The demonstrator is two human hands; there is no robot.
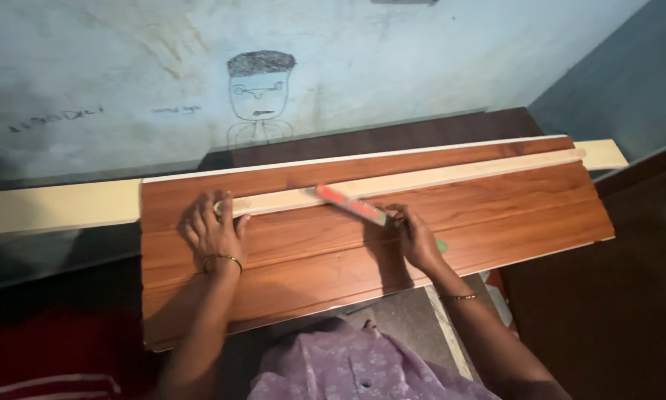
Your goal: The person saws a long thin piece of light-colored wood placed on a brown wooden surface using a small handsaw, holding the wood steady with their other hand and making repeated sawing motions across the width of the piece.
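Two bare hands work along a pale wooden strip laid lengthwise on a wood-grain panel, seen from above.

The brown wood-grain panel lies across the view, its long edges running left to right and tilting slightly up toward the right. On it, near the far long edge, rests the pale strip, its long axis parallel to that edge, with one end under the left hand and the other near the panel's far right corner. The left hand presses flat on the strip's left end, fingers spread, not closed around anything. The right hand sits near the panel's middle (just below the strip), its grip closed around a red-orange marker-like tool whose far end angles up-left onto the strip. A cream board juts out past the panel's left edge.
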